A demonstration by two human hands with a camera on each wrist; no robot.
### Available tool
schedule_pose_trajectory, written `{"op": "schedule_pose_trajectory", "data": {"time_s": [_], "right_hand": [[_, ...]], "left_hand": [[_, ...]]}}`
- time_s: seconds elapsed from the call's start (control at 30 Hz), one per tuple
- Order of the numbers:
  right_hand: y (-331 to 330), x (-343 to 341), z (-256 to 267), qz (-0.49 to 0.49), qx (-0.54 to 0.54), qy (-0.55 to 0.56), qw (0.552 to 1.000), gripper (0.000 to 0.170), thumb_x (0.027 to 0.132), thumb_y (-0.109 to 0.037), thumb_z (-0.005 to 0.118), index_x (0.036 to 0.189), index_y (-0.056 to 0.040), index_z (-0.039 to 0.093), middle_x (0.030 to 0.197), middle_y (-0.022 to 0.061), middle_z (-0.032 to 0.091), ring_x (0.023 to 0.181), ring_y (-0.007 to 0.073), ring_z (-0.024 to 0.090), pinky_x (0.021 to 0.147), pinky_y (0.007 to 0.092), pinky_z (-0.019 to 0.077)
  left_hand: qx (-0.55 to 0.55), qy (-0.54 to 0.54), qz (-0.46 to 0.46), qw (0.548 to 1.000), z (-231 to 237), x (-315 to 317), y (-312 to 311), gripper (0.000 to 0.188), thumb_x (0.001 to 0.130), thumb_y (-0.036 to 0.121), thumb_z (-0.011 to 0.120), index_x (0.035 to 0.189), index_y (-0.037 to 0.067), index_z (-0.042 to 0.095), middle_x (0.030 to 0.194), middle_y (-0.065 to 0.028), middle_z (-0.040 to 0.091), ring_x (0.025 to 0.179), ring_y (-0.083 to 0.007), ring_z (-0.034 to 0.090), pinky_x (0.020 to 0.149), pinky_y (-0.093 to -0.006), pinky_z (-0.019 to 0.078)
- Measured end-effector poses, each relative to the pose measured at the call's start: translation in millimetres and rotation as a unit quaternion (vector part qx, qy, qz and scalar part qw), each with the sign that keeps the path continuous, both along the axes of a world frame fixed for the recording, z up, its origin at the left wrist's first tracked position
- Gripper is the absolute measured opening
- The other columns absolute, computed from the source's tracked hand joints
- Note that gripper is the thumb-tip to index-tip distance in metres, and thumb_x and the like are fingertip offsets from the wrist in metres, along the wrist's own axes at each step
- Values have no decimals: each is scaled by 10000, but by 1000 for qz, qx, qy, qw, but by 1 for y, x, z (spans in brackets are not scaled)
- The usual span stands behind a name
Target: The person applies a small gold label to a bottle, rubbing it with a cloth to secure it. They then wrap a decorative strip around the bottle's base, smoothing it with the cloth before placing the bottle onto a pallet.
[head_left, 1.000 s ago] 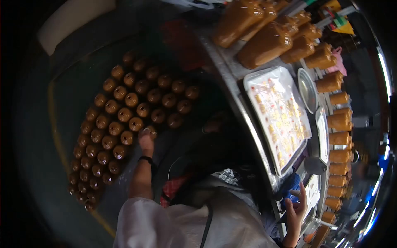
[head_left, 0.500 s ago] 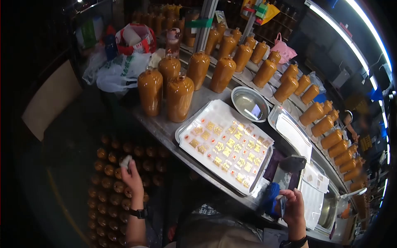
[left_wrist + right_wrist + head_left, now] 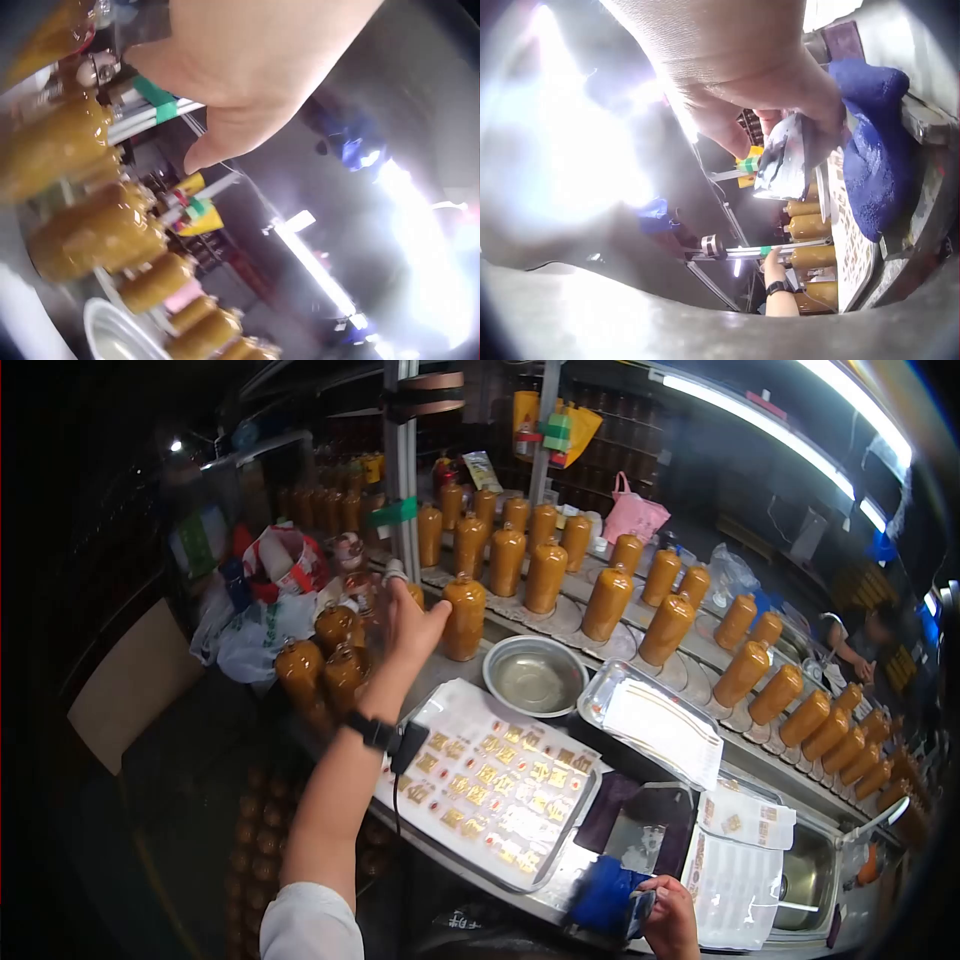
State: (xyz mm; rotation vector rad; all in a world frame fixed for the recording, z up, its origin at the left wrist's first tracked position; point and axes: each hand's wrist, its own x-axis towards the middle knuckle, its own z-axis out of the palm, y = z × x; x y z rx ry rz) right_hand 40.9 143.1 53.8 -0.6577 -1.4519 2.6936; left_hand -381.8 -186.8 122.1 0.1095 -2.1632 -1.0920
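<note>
My left hand (image 3: 412, 628) reaches over the table among tall glossy brown bottles, thumb spread away from the fingers and a pale cover on a fingertip. One bottle (image 3: 415, 594) shows just behind its fingers; another brown bottle (image 3: 463, 622) stands right by the thumb. The left wrist view shows the same wide gap between thumb and fingers, with nothing gripped in it. Low at the table's front, my right hand (image 3: 672, 920) pinches a small flat shiny piece (image 3: 784, 161), its exact kind unclear. A blue cloth (image 3: 606, 892) lies beside that hand.
A tray of gold and red stickers (image 3: 470, 760) lies before me, with a metal bowl (image 3: 536, 678) behind it. Bottles line a conveyor (image 3: 640, 650) at the back. More brown bottles (image 3: 302, 680) stand left; others cover the floor. A sink (image 3: 808, 875) is at right.
My left hand has risen from the bottles on the floor, fingers first touching one, and swung up over the table. The right hand has stayed near the blue cloth. The view has turned toward the table.
</note>
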Motion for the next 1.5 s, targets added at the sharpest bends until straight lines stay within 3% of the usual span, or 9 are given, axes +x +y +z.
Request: {"op": "schedule_pose_trajectory", "data": {"time_s": [0.1, 0.23, 0.4, 0.6, 0.77, 0.93, 1.07, 1.3, 1.5], "right_hand": [[9, 7, -1, 9, 39, 36, 999, 208, 955, -133, 609, 1122, -9, 615, 877, 6, 632, 644, 9, 533, 523, 126, 398], [26, 22, -34, -19, 62, 44, 997, 207, 947, -109, 595, 1105, 21, 628, 955, 90, 683, 793, 125, 663, 681, 233, 529], [49, 32, -48, -54, 43, 66, 995, 211, 909, -124, 609, 1037, 43, 621, 899, 136, 693, 766, 181, 687, 710, 275, 560], [56, 11, -23, -41, 219, 31, 974, 170, 866, -149, 694, 879, 19, 673, 826, 68, 667, 745, 116, 624, 664, 243, 501], [24, -23, -12, 85, 463, 141, 871, 613, 781, -254, 836, 1311, -72, 589, 994, 49, 670, 760, 97, 594, 655, 246, 478], [0, -11, -19, 190, 343, 302, 869, 1307, 607, -344, 962, 1578, -22, 149, 1611, 159, 260, 1463, 228, 309, 1182, 369, 283], [5, 29, -9, 4, 219, 272, 937, 1174, 690, -228, 922, 1576, -24, 179, 1527, 196, 397, 1368, 276, 470, 1094, 356, 403], [31, 54, -17, 41, 705, 124, 697, 1024, 614, -162, 839, 1534, -255, 401, 803, 114, 461, 593, 276, 552, 538, 370, 482], [41, 33, -20, 19, 683, 131, 719, 1033, 588, -165, 849, 1521, -291, 423, 800, 100, 453, 579, 265, 535, 517, 384, 458]], "left_hand": [[-91, -98, 131, 982, -12, -70, -2, 907, 662, 315, 865, 1352, 23, 353, 1549, -348, 220, 1450, -487, 224, 1176, -550, 244], [-112, -103, 155, 976, -45, -81, -18, 823, 635, 286, 896, 1280, 130, 409, 1406, -219, 427, 1273, -408, 482, 974, -553, 471], [-149, 42, 155, 976, -66, -72, -14, 818, 614, 259, 902, 1251, 90, 418, 1294, -223, 492, 1221, -417, 509, 958, -535, 457], [11, 106, -166, 980, -23, 69, 9, 720, 655, 105, 868, 1238, 17, 455, 1236, -190, 550, 1131, -331, 576, 978, -426, 471], [361, -121, -530, 758, 19, 211, 66, 727, 721, 97, 738, 1345, -85, 412, 1273, -196, 562, 1147, -281, 606, 1026, -388, 482], [492, -272, -705, 432, -28, 256, 160, 847, 778, 286, 695, 1473, -53, 350, 1418, -196, 507, 1296, -329, 525, 1125, -434, 397], [434, -379, -667, 472, -79, 253, 181, 632, 961, 225, 658, 1492, 53, 363, 1453, -109, 489, 1335, -226, 495, 1123, -386, 399], [307, -463, -569, 607, -69, 301, 238, 681, 877, 288, 781, 1333, -8, 371, 1313, -154, 535, 1209, -201, 567, 1008, -345, 485], [300, -466, -565, 611, -70, 279, 251, 704, 817, 263, 827, 1287, -6, 378, 1219, -151, 588, 1152, -213, 593, 988, -350, 497]]}}
